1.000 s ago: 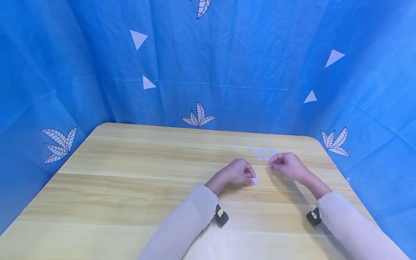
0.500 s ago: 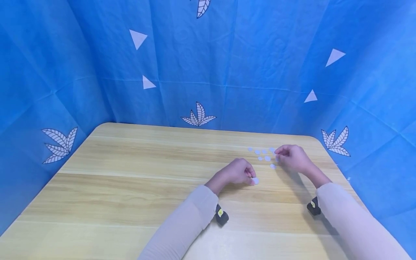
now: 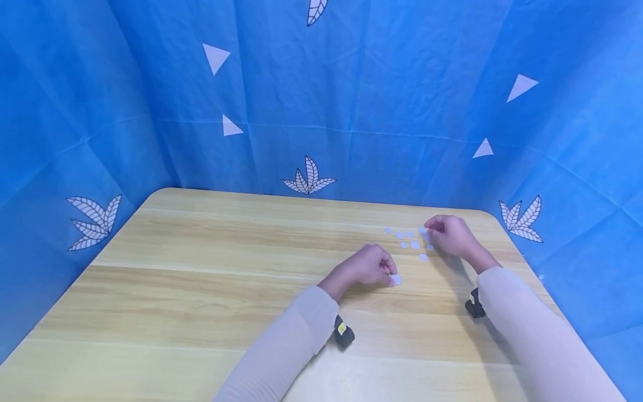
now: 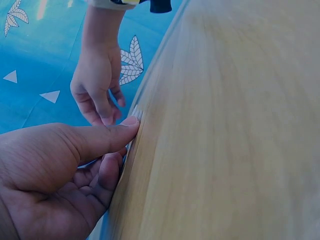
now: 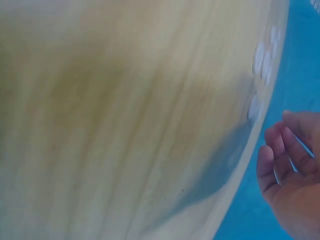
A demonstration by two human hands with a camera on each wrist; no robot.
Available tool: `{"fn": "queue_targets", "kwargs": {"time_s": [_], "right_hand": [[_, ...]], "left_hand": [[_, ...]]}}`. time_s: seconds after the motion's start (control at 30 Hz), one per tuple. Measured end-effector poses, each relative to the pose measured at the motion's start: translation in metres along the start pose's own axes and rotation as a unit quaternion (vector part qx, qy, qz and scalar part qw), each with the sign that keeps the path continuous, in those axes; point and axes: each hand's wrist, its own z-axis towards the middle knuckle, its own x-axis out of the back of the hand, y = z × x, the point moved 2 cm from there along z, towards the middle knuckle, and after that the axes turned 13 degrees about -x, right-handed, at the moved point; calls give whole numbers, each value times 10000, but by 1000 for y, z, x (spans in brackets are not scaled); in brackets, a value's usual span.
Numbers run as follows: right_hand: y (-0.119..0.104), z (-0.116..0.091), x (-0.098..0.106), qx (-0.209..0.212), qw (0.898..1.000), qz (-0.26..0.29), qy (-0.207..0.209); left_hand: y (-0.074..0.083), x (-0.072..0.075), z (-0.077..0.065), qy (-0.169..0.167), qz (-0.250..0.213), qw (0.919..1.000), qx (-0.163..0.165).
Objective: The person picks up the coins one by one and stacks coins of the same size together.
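Observation:
In the head view my left hand [image 3: 370, 266] pinches a white round disc [image 3: 397, 280] between thumb and fingers, low over the table. The left wrist view shows several thin pale edges together at the thumb tip, like a small stack of discs [image 4: 137, 113]. Farther back and to the right, my right hand [image 3: 452, 235] hovers at the right side of a group of loose white discs [image 3: 414, 245]. Its fingers are loosely bent, and nothing shows between them in the right wrist view. One disc [image 3: 423, 257] lies nearer to me than the others.
A light wood-grain table [image 3: 201, 290] with rounded far corners fills the lower view. Blue cloth [image 3: 321, 100] with white triangles and leaf prints hangs behind it and at both sides. Each wrist carries a small black camera [image 3: 344, 334].
My right hand has moved back and slightly right, away from a disc now seen lying in front of the group. My left hand stays in place with its disc.

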Motion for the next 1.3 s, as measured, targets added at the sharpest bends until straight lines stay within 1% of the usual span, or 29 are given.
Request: {"fn": "queue_targets", "kwargs": {"time_s": [0.1,0.33,0.67,0.83,1.03,1.13,1.3], "right_hand": [[1,7,-2,-127,9999,-3,-60],[4,21,-6,-280,9994,-81,-195],[7,31,-10,-507,9976,-172,-449],[8,36,-12,-692,9961,-16,-551],[8,38,-14,-979,9898,381,-964],[10,38,-14,-1025,9871,520,-1111],[10,38,-13,-1023,9866,593,-1128]], "left_hand": [[-1,0,0,-24,40,10000,22],[-1,0,1,-13,104,9999,34],[-1,0,3,-71,216,9997,-103],[-2,1,2,-29,201,9998,-85],[-3,1,2,-25,118,9999,-67],[-4,-1,2,-25,37,10000,-67],[-5,-1,3,-15,66,9999,-113]]}}
